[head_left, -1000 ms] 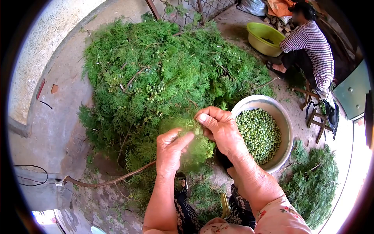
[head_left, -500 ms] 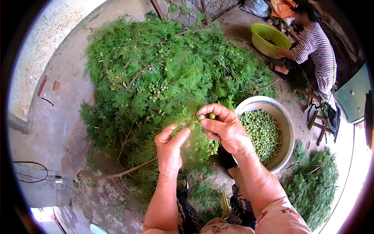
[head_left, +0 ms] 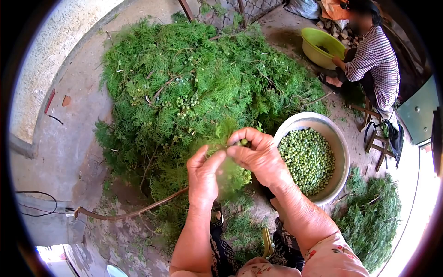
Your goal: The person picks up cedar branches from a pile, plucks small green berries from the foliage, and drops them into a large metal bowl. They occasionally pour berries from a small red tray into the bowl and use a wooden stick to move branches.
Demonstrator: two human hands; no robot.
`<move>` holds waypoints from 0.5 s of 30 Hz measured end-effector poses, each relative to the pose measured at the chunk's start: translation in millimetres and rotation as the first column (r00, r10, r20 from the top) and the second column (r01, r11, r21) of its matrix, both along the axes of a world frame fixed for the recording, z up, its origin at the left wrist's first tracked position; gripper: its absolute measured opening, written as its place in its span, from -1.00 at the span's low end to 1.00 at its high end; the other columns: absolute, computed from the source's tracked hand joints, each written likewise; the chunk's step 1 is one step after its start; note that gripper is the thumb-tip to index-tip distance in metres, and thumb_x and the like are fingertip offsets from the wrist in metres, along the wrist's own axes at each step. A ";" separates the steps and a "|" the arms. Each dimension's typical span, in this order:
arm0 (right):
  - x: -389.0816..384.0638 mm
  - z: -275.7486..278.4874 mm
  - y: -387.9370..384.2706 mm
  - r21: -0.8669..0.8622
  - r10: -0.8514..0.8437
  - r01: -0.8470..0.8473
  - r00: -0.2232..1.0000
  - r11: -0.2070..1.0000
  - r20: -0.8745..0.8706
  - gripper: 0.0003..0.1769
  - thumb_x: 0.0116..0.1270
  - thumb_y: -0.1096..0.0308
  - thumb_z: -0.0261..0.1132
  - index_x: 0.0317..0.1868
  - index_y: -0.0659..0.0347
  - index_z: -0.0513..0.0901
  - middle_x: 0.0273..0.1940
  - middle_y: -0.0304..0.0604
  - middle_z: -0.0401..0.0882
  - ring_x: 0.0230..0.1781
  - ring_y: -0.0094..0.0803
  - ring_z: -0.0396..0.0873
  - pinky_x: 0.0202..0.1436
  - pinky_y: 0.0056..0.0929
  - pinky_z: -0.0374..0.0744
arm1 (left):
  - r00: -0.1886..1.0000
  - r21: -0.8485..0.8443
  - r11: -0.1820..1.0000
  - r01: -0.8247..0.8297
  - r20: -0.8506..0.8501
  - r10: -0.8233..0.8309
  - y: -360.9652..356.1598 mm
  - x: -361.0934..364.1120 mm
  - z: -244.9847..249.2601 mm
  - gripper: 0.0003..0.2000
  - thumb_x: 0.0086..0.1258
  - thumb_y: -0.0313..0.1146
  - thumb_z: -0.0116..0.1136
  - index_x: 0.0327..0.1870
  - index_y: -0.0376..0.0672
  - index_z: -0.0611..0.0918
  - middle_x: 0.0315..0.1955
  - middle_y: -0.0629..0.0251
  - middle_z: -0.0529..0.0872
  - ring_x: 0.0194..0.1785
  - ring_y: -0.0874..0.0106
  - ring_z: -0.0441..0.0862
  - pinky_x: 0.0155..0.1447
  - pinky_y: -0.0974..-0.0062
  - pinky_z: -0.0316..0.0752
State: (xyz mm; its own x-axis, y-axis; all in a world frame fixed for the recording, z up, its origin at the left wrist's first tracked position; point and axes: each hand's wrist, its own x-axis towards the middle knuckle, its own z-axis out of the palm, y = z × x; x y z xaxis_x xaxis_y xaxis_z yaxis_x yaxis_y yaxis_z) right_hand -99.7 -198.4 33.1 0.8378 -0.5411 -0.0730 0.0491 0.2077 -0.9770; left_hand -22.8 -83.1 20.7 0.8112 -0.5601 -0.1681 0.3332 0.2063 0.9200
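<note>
My left hand point(head_left: 203, 173) is closed, thumb against fingers, on a leafy green sprig point(head_left: 226, 129) in front of me. Fingertip to fingertip with it, my right hand point(head_left: 258, 154) pinches at the same sprig and has green cones point(head_left: 244, 142) tucked in its curled fingers. The sprig's lower foliage is blurred. Just right of my right hand stands a wide metal basin point(head_left: 340, 152) holding many small round green cones point(head_left: 307, 161). Below my left hand a long bare branch point(head_left: 134, 214) sticks out to the left.
A large heap of green conifer branches point(head_left: 161, 74) spreads before me. At upper right a seated person point(head_left: 376, 64) holds a yellow-green tub point(head_left: 318, 56). Wooden stools point(head_left: 377, 150) stand right; more cut foliage point(head_left: 374, 221) lies at lower right.
My right hand has moved left and slightly down, closing up to my left hand. The long branch has shifted left. The other person and the tub have shifted slightly.
</note>
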 end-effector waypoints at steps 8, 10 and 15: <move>-1.5 -8.7 -17.5 0.669 -0.076 -0.018 0.991 0.743 0.111 -0.90 0.21 0.52 0.23 -0.25 0.20 0.54 -0.47 -0.30 0.52 -0.55 -0.59 0.42 -0.53 -0.66 0.37 | 0.984 -0.123 0.991 -0.061 -0.173 0.039 -1.5 3.0 -3.2 -0.87 0.10 -0.48 0.28 -0.31 -0.09 0.67 -0.48 0.45 0.69 -0.50 0.66 0.54 -0.48 0.69 0.28; -2.6 -8.7 -15.8 0.643 -0.005 -0.013 1.000 0.765 0.026 -0.87 0.22 0.53 0.22 -0.21 0.20 0.53 -0.43 -0.29 0.55 -0.49 -0.58 0.47 -0.47 -0.64 0.44 | 0.979 -0.144 0.987 -0.073 -0.201 0.043 -1.2 2.5 -4.5 -0.89 0.11 -0.50 0.26 -0.33 -0.13 0.67 -0.50 0.42 0.68 -0.52 0.65 0.53 -0.47 0.70 0.30; 0.2 -15.8 -9.6 0.494 0.089 -0.099 0.995 0.864 0.044 -0.89 0.18 0.51 0.28 -0.26 0.24 0.58 -0.51 -0.26 0.57 -0.59 -0.59 0.43 -0.59 -0.67 0.34 | 0.978 -0.189 0.981 0.034 -0.195 -0.072 -2.3 -0.6 6.2 -0.89 0.12 -0.49 0.25 -0.31 -0.16 0.68 -0.51 0.40 0.67 -0.52 0.65 0.52 -0.44 0.71 0.31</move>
